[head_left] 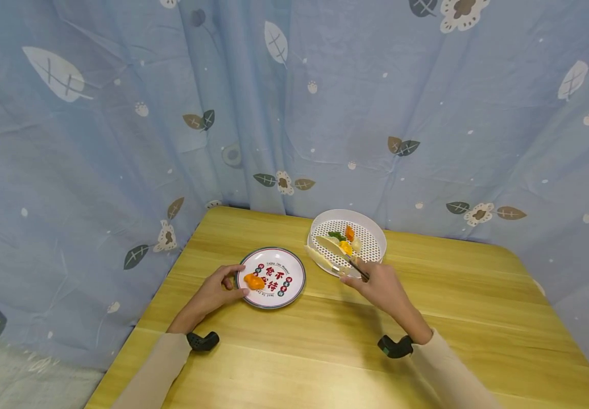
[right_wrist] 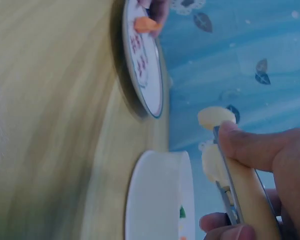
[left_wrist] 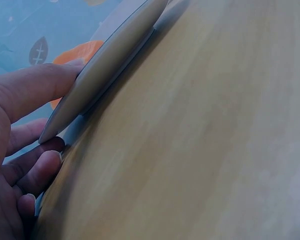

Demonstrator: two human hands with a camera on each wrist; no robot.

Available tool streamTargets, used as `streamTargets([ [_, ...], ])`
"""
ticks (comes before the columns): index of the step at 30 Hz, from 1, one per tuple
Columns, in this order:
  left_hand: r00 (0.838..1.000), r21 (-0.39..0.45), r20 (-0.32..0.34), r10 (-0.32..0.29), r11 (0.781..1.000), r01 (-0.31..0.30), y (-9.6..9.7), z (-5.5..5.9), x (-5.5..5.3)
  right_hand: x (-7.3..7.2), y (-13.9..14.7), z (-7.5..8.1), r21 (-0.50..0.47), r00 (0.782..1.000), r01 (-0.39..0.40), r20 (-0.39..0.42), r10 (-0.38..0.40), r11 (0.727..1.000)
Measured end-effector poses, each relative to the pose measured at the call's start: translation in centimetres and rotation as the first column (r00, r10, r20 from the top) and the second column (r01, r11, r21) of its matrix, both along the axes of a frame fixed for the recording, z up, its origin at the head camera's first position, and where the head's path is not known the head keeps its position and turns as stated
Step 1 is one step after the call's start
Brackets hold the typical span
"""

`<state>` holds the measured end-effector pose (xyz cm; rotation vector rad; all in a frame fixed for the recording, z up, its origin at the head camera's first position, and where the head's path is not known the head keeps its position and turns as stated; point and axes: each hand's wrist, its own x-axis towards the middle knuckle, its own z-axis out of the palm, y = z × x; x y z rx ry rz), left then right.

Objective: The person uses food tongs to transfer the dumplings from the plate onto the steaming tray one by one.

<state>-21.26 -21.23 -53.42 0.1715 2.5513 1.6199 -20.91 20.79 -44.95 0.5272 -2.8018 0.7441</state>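
Note:
A white plate (head_left: 291,267) with red lettering and a dark-edged rim lies on the table, bearing a lumpy orange food piece (head_left: 254,281). My left hand (head_left: 218,291) pinches its left rim; the left wrist view shows fingers at the underside of the plate (left_wrist: 107,70). Food tongs (head_left: 330,245) with broad pale tips are gripped in my right hand (head_left: 382,284), over the near-left side of a white perforated basket (head_left: 380,238). The tips stand apart, and I cannot tell whether anything is between them. Inside the basket lie green leafy (head_left: 336,234), orange (head_left: 349,233) and yellow (head_left: 345,247) pieces.
The wooden table (head_left: 274,363) meets a blue patterned curtain (head_left: 325,142) along its back and left edges. The basket stands near the back edge, to the right of the plate. Black wrist devices (head_left: 202,341) sit on both forearms.

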Motion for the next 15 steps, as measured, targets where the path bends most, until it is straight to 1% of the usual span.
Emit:
streamTargets([
  [8, 1.0, 0.006, -0.005, -0.003, 1.0, 0.003, -0.1, -0.1, -0.1, 0.3, -2.0, -1.4, -0.013, 0.995, -0.097, -0.027, 0.097, 0.995],
  [15, 1.0, -0.007, 0.006, 0.009, 1.0, -0.009, -0.1, -0.1, 0.0, 0.5, -3.9, -2.5, -0.011, 0.984, -0.177, -0.024, 0.177, 0.984],
])
